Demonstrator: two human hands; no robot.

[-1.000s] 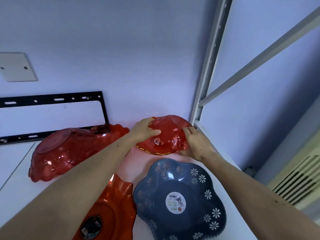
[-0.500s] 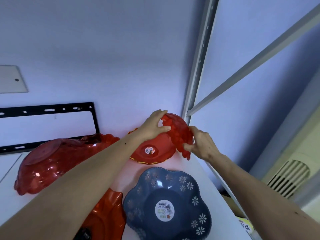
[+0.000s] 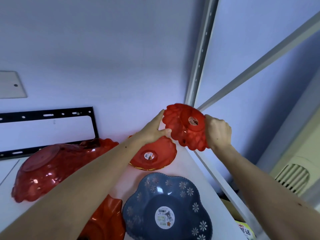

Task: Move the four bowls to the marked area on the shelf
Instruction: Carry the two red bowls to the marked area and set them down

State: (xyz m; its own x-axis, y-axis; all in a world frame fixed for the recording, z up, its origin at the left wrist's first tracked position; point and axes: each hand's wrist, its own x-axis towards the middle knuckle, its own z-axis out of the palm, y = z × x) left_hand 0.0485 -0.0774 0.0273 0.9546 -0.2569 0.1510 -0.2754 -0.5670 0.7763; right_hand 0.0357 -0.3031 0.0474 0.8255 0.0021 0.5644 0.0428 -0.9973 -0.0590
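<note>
Both hands hold a small red scalloped bowl [image 3: 186,126] up in the air, tilted so its inside and round sticker face me. My left hand [image 3: 153,131] pinches its left rim; my right hand [image 3: 218,131] grips its right rim. Below it a red bowl with a gold rim [image 3: 155,155] lies on the white shelf [image 3: 194,163]. A blue bowl with white flowers [image 3: 167,207] sits nearer me. A large translucent red bowl [image 3: 55,168] lies upside down at the left. An orange-red bowl [image 3: 105,222] is partly hidden under my left forearm.
A grey shelf upright [image 3: 199,66] and a slanted brace [image 3: 256,70] stand right behind the lifted bowl. A black metal bracket [image 3: 46,115] and a white plate [image 3: 10,84] are on the wall. A vent grille [image 3: 292,177] and a yellow box [image 3: 245,230] lie beyond the shelf's right edge.
The small red bowl was lifted off the gold-rimmed bowl, raised up and to the right, and turned so its inside faces me. Both hands rose with it.
</note>
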